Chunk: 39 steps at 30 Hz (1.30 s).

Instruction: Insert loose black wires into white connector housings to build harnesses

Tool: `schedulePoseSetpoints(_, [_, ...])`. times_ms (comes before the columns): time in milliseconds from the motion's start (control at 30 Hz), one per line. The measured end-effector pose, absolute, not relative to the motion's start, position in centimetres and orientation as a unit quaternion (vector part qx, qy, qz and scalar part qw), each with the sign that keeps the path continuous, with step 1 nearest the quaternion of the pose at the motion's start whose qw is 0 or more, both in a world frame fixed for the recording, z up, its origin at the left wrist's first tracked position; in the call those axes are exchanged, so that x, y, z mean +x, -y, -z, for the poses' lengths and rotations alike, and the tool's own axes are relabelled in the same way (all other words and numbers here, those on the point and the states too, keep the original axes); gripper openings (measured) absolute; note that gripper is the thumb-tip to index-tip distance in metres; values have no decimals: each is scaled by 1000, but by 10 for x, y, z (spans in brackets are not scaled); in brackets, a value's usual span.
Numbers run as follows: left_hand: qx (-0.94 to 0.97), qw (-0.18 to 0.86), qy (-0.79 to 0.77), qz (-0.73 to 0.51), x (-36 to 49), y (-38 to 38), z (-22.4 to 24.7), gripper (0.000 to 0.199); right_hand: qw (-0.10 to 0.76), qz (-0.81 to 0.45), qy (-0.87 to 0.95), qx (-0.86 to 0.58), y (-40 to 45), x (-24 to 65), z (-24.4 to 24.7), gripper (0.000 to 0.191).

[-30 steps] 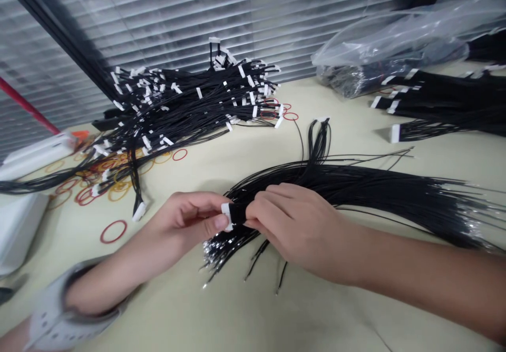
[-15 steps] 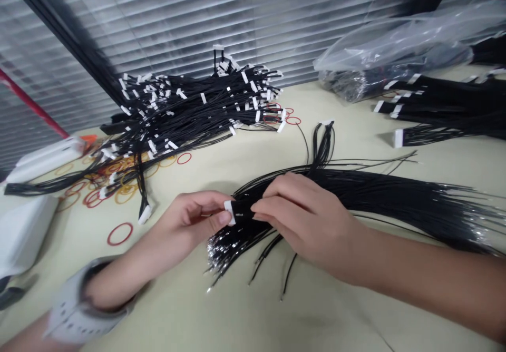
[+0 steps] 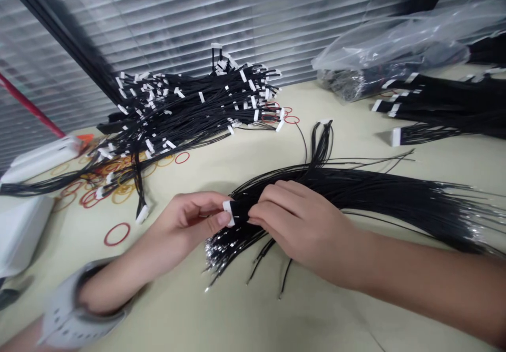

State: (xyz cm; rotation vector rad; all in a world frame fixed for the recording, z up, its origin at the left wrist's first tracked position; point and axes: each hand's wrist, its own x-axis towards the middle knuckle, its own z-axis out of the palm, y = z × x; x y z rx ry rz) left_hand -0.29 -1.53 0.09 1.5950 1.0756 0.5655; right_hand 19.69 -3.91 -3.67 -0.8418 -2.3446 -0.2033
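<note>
Between the thumb and fingers of my left hand (image 3: 197, 220) is a small white connector (image 3: 228, 213). My right hand (image 3: 298, 220) is closed just to the right of it, its fingertips pinched by the connector's wire side. Whatever thin wire those fingertips hold blends into the dark bundle behind. Beneath both hands lies a thick bundle of loose black wires (image 3: 379, 194) with shiny metal terminals at both ends. A few single wires stick out below my right hand. Behind it, a looped wire harness (image 3: 322, 144) with a white connector rests against the bundle.
A heap of black harnesses with white connectors (image 3: 190, 104) lies at the back left, by the window blinds. Red and yellow rubber bands (image 3: 117, 234) are scattered at left near a white box (image 3: 23, 231). At back right are a clear plastic bag (image 3: 367, 62) and more harnesses (image 3: 454, 104).
My right fingertips have shifted very slightly left, toward the connector. A small metal tip seen beside the connector earlier is no longer visible. The left hand keeps its hold, and the whole view has drifted a little.
</note>
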Motion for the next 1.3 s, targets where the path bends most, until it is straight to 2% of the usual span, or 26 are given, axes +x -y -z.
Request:
schedulePoseSetpoints(300, [674,533,-447,-247,-2,15,0,10,318,69,898,-296,38,198,33,20])
schedulePoseSetpoints(700, [725,466,-443,-247,3,25,-1,18,322,75,898,-292,40,190,29,26])
schedulePoseSetpoints(833, [726,449,-456,-252,4,20,0,16,249,52,929,-271,33,204,12,18])
schedulePoseSetpoints(900, [720,446,-464,-261,3,17,2,15,193,-43,939,-282,31,217,3,8])
schedulePoseSetpoints(967, [717,439,-470,-268,0,15,4,15,149,-140,928,-311,32,229,-3,8])
schedulePoseSetpoints(1033, [717,432,-477,-268,-2,14,5,15,118,-171,918,-337,36,238,-5,8])
schedulePoseSetpoints(1167, [708,437,-491,-260,-4,11,5,11,98,-101,929,-341,44,236,1,16])
schedulePoseSetpoints(1300, [694,449,-495,-268,-4,10,5,8,114,6,934,-338,46,225,8,18])
